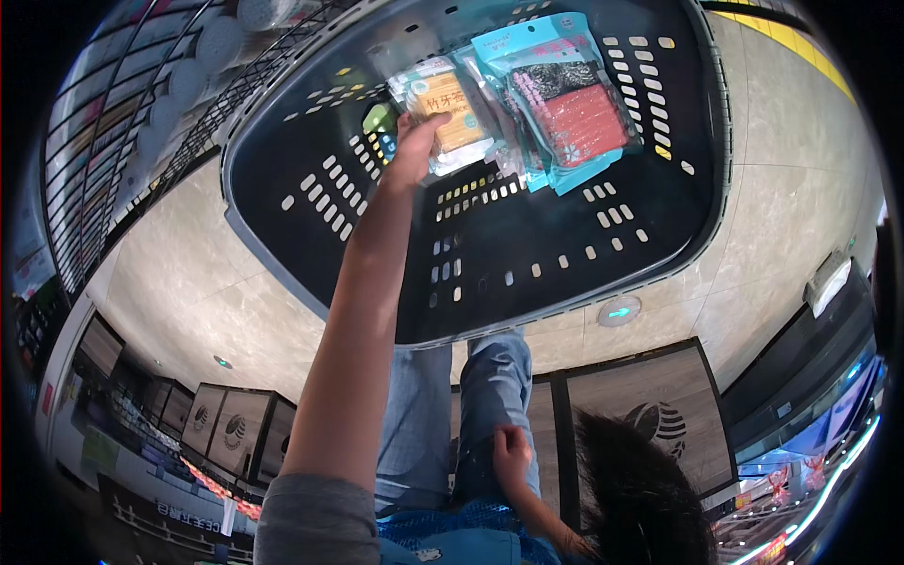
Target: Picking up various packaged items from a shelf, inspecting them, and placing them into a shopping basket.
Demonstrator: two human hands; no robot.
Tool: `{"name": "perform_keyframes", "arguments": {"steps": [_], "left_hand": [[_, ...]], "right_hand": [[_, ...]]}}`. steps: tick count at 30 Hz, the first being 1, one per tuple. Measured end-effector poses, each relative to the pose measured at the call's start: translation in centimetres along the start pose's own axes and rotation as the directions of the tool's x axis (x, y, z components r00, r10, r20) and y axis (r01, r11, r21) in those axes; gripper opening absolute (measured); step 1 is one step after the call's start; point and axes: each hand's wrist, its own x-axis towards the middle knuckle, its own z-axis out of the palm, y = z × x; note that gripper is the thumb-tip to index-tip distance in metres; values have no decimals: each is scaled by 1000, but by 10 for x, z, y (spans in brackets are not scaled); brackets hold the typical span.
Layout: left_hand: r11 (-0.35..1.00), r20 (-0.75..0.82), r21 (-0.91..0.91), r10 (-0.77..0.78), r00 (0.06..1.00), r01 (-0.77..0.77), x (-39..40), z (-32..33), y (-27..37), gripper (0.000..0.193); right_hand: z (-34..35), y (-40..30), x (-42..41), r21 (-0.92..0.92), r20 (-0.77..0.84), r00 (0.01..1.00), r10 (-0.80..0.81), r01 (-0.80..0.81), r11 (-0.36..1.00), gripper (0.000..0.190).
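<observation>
My left hand [417, 141] reaches into a dark slotted plastic basket [508, 311] and grips a flat pack of bamboo toothpicks [452, 106]. The thumb lies across the pack's front; the other fingers are mostly hidden behind it. Clear and white wrapping shows around the pack. Right beside it, several turquoise plastic packs [565, 99] overlap, the top one showing red and black contents through its window. A small green item [379, 119] is partly hidden to the left of my hand. Outside the basket, my right hand [512, 455] is curled in front of my jeans, with nothing visible in it.
A black wire rack [92, 141] with goods stands at the left. Around the basket lies a tiled floor [770, 183] with a round green-arrow marker [619, 311]. Wood-look panels [650, 402] stand behind my legs. Dark hair [635, 487] covers part of the lower right.
</observation>
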Motion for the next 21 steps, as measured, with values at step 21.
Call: {"name": "perform_keyframes", "arguments": {"steps": [21], "left_hand": [[743,365,-467,656,661,-480,-13,-72,-45,44]], "right_hand": [[-6,-52,-17,-157,-49,981,-190,180,971,4]]}}
